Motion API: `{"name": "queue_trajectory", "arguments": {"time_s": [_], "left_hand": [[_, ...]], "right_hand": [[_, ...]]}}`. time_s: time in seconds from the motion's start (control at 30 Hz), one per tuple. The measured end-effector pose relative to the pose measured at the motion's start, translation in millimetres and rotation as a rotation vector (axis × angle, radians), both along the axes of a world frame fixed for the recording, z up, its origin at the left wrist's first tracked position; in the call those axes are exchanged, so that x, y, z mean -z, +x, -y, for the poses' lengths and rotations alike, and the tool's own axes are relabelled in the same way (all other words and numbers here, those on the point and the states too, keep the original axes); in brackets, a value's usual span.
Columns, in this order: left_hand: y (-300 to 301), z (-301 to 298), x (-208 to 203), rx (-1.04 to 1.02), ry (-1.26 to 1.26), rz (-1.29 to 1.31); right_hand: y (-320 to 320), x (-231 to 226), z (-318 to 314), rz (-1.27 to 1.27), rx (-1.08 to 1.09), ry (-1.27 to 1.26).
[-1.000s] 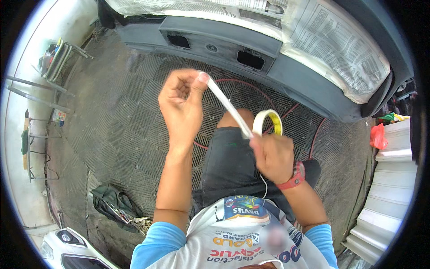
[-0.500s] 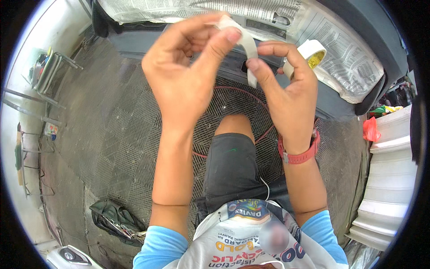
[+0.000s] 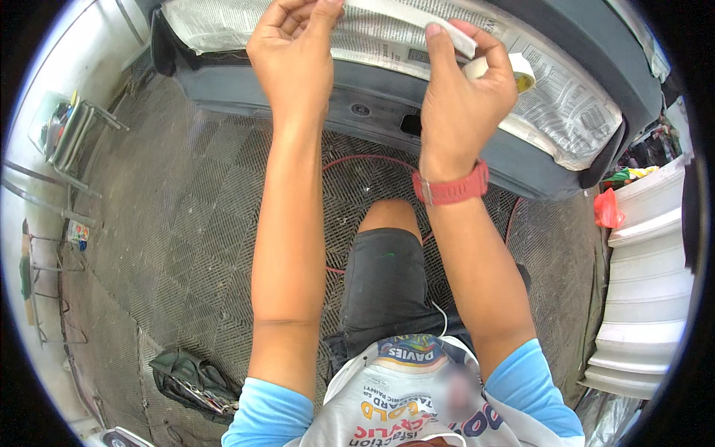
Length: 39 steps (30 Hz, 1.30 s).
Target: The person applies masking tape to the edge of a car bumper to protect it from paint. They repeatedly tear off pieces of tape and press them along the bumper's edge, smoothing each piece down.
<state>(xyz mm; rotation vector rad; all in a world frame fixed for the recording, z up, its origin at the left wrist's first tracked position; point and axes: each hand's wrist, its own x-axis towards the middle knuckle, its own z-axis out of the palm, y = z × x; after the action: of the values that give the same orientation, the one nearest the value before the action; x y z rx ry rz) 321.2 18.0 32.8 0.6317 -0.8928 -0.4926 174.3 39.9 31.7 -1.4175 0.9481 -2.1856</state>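
A strip of white masking tape [image 3: 398, 18] is stretched between my two hands, in front of newspaper [image 3: 223, 28] that covers part of a dark grey car panel [image 3: 246, 83]. My left hand [image 3: 294, 56] pinches the strip's left end near the top edge of the picture. At the other end, my right hand [image 3: 468, 97] grips the strip between thumb and forefinger. The tape roll [image 3: 523, 73] hangs in the right hand's fingers, partly hidden behind them. Whether the strip touches the newspaper I cannot tell.
A folding chair [image 3: 74, 134] stands at the left wall. On the dark matted floor lie a black bag [image 3: 195, 384] and a thin red hose [image 3: 365, 157]. White corrugated panels [image 3: 648, 276] with a red plastic bag [image 3: 608, 208] are at the right.
Both hands have moved up and forward toward the newspaper-covered panel. The tape strip, curled and hanging down before, is now pulled out nearly straight between them.
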Motion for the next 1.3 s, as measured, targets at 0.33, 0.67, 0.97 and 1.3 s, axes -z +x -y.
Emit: {"name": "queue_trajectory", "arguments": {"time_s": [0.33, 0.67, 0.97, 1.3], "left_hand": [[19.7, 38.9, -14.5, -0.078, -0.027, -0.016], [15.0, 33.4, -23.5, -0.123, 0.095, -0.019], [19.1, 39.0, -19.3, -0.081, 0.048, -0.036], [17.9, 36.8, -19.6, -0.097, 0.088, -0.032]], "right_hand": [[29.2, -37.9, 15.9, 0.131, 0.122, 0.012], [31.1, -33.6, 22.6, 0.213, 0.098, 0.0], [33.5, -32.9, 18.0, 0.247, 0.056, -0.04], [31.7, -35.0, 4.1, 0.142, 0.092, -0.016]]}}
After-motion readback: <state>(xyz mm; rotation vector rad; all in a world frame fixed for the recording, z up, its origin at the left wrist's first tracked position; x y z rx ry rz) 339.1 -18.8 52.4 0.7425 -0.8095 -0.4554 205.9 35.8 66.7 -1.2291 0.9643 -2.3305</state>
